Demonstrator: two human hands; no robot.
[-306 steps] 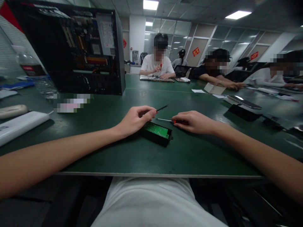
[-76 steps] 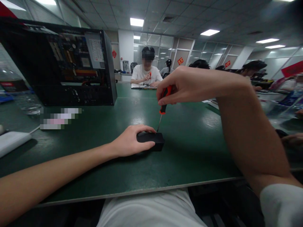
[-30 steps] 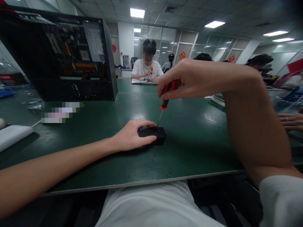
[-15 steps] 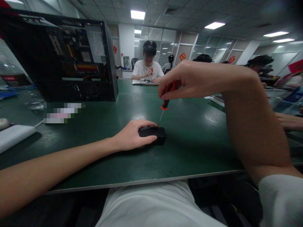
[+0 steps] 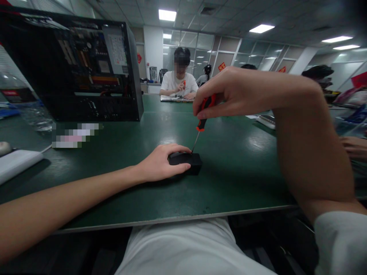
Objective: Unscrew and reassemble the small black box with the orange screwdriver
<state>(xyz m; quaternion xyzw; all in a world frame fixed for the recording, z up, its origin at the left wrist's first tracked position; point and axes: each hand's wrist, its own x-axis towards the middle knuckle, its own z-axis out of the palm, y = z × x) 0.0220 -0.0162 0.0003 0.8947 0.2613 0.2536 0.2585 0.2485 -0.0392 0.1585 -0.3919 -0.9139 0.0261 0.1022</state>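
Observation:
A small black box [image 5: 189,163] lies on the green table [image 5: 223,179] in front of me. My left hand [image 5: 160,164] is wrapped round its left end and presses it down. My right hand [image 5: 229,93] is raised above it, fingers pinched round the red and black handle of a screwdriver [image 5: 202,118]. The screwdriver stands nearly upright, and its thin tip touches the top of the box.
An open black computer case [image 5: 77,68] stands at the back left, a water bottle [image 5: 25,101] and a white device [image 5: 15,162] to its left. A person in a white shirt [image 5: 178,78] sits across the table. Other people's hands and items lie at the right.
Ten seconds ago the box lay open showing a green board, with my hands low on the table. Since then the box shows a black top and the screwdriver stands on it; lately almost nothing moved.

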